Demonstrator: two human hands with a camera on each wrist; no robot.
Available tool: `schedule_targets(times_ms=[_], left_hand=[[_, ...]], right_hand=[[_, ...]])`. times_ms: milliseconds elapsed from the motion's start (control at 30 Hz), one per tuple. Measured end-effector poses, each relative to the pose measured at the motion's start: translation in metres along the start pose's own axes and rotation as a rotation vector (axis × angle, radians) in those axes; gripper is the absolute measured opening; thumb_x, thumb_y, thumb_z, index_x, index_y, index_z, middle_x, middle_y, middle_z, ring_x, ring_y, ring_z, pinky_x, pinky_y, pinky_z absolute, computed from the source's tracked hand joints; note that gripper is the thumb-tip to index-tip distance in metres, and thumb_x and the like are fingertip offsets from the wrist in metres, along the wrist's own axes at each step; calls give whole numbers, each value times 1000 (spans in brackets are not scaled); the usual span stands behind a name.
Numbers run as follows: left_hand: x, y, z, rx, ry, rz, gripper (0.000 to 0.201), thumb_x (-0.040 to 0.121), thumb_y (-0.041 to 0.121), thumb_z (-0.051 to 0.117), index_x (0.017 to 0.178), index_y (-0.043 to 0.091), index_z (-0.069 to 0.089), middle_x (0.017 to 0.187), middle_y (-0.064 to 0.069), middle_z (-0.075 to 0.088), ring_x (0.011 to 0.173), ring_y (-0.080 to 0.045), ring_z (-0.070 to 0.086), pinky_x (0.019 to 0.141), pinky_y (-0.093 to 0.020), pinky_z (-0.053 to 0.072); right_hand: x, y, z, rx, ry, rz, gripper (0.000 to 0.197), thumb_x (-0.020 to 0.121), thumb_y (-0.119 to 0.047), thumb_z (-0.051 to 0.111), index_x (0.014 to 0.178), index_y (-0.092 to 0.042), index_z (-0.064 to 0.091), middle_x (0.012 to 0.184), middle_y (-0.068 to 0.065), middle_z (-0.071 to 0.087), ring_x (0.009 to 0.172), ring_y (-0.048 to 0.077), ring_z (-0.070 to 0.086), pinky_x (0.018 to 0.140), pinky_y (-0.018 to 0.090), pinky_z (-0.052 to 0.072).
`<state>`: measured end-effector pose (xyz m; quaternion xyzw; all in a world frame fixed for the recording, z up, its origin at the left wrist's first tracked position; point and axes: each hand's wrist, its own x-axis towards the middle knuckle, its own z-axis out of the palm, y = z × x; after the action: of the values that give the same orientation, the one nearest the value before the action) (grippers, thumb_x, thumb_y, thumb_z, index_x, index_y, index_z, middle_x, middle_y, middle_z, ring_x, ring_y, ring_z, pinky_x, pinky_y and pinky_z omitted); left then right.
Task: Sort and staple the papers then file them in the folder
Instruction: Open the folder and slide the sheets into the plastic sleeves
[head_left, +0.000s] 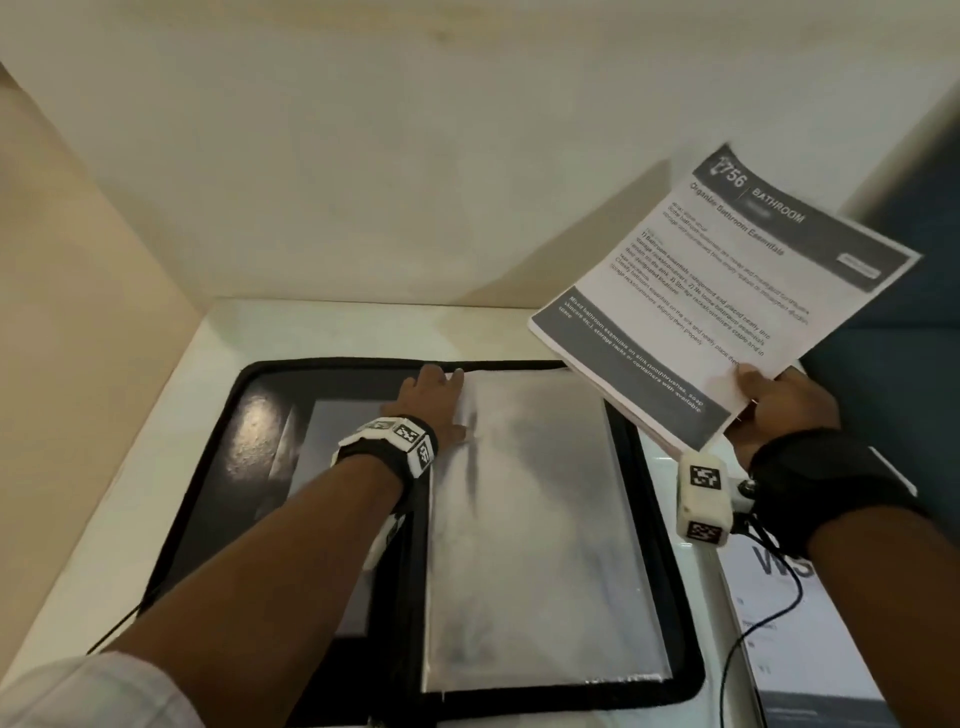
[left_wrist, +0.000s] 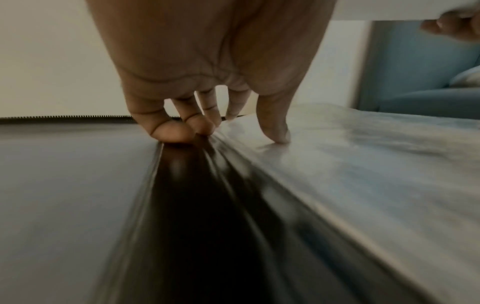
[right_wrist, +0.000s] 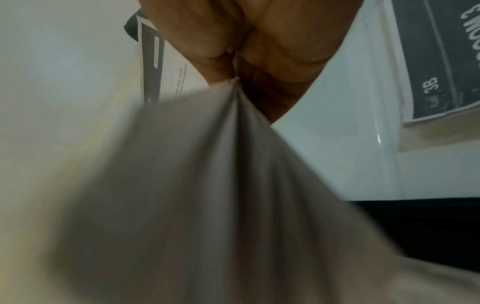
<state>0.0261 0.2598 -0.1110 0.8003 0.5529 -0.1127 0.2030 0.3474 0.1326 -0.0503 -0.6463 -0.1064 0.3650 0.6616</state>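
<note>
A black zip folder lies open on the white table, a stack of clear plastic sleeves on its right half. My left hand reaches to the folder's far edge. Its fingertips touch the sleeves' edge by the spine and its thumb rests on the top sleeve. My right hand grips a thick stack of printed papers by its near corner, in the air above the folder's far right corner. The top sheet reads "BATHROOM". In the right wrist view the stack fills the frame beneath my right hand.
More printed papers lie on the table right of the folder, with a dark-headed sheet marked "3B". A thin black cable crosses them. Walls close the table at the back and left. A blue sofa stands to the right.
</note>
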Motion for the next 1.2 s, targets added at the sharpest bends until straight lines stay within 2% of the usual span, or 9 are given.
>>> schedule_targets(times_ms=[333, 500, 567, 733, 867, 967, 1067, 1133, 1200], left_hand=[[-5, -1, 16, -24, -5, 109, 81, 81, 45, 71, 147, 24, 29, 146, -2, 26, 130, -33, 41, 104, -51, 43], [2, 8, 0, 128, 65, 134, 101, 74, 68, 68, 153, 31, 17, 162, 6, 3, 148, -28, 9, 113, -57, 25], [5, 15, -1, 160, 34, 136, 103, 73, 70, 66, 154, 32, 14, 163, 5, 6, 150, -25, 7, 117, -58, 17], [-9, 23, 14, 47, 57, 119, 96, 75, 63, 67, 152, 28, 22, 159, 0, 24, 146, -27, 23, 117, -51, 25], [-47, 34, 23, 62, 69, 156, 87, 73, 62, 70, 145, 30, 31, 153, 4, 30, 142, -24, 27, 113, -50, 29], [-72, 43, 29, 79, 59, 171, 85, 72, 61, 71, 142, 30, 34, 149, 5, 33, 139, -24, 30, 109, -49, 30], [-85, 45, 35, 47, 17, 148, 84, 71, 59, 72, 141, 32, 34, 148, 6, 32, 138, -23, 32, 108, -49, 32], [-89, 43, 34, 3, 27, 138, 73, 77, 48, 70, 141, 31, 38, 149, 6, 31, 136, -24, 33, 106, -48, 36], [-88, 37, 31, -51, 129, 128, 52, 86, 22, 63, 135, 26, 48, 147, 2, 32, 130, -26, 37, 102, -46, 43]], right_hand=[[1, 3, -1, 56, 5, 50, 23, 94, -6, 57, 93, -24, 71, 109, 6, 71, 106, 32, 65, 82, 48, 56], [-5, -4, -4, 68, -21, 18, 21, 96, -6, 56, 99, -22, 69, 108, 3, 71, 99, 26, 68, 66, 35, 59], [-7, -7, -4, 79, -30, -11, 23, 97, -4, 54, 100, -22, 68, 104, 0, 71, 93, 21, 69, 59, 29, 58], [-10, -14, -2, 52, -23, -23, 26, 99, -4, 51, 122, -11, 60, 101, -1, 67, 79, 12, 66, 47, 17, 53], [-15, -16, 5, 41, -39, 4, 28, 98, -4, 53, 125, -7, 59, 109, 2, 69, 84, 14, 68, 70, 31, 60], [-21, -21, 9, 54, -47, 20, 29, 97, -4, 53, 125, -7, 60, 112, 3, 69, 88, 18, 70, 66, 30, 59], [-24, -25, 11, 107, -49, 32, 33, 96, -1, 53, 126, -10, 61, 115, 7, 70, 96, 25, 71, 74, 42, 60], [-26, -24, 11, 137, -58, 43, 36, 96, 2, 49, 129, -10, 59, 118, 8, 69, 100, 27, 70, 76, 43, 60], [-28, -21, 12, 164, -78, 61, 39, 97, 4, 46, 131, -10, 57, 121, 8, 68, 103, 29, 69, 75, 42, 59]])
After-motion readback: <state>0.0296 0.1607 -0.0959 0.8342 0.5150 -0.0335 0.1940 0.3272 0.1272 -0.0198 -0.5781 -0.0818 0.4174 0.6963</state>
